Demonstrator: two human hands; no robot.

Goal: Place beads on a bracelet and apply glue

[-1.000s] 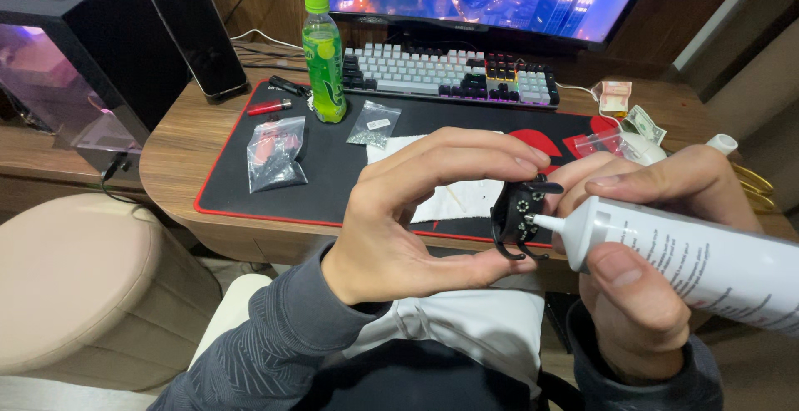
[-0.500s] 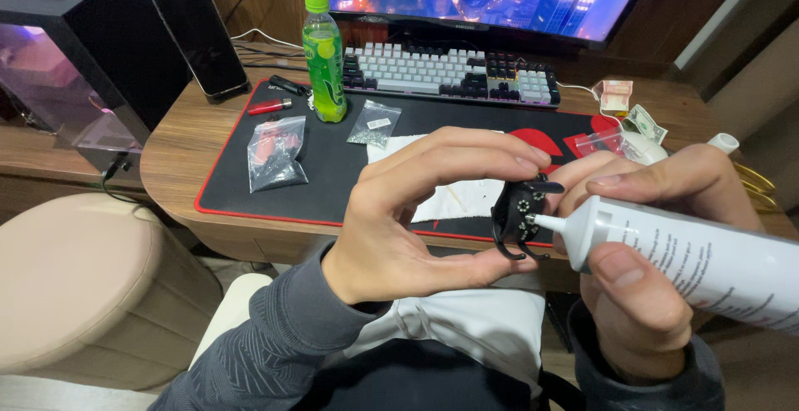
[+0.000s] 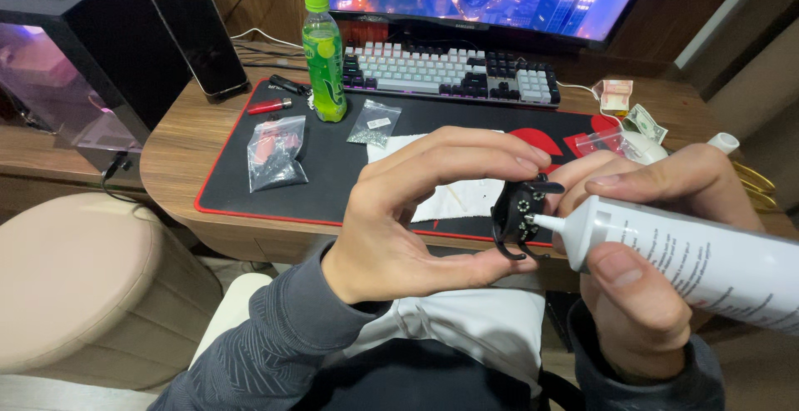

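My left hand [image 3: 416, 220] pinches a small black plastic part [image 3: 518, 215] with curved legs between thumb and fingertips, held up in front of the desk edge. My right hand [image 3: 645, 269] grips a white tube [image 3: 707, 257] with a narrow white nozzle. The nozzle tip touches the right side of the black part. Both hands hover over my lap, just below the desk front.
On the black red-edged desk mat [image 3: 333, 174] lie a white cloth [image 3: 454, 199], two small plastic bags [image 3: 273, 151], a green bottle [image 3: 325, 57] and a red lighter [image 3: 268, 106]. Behind are a keyboard [image 3: 449, 74], a monitor, a leaning phone [image 3: 198, 38]. A beige stool [image 3: 75, 282] stands left.
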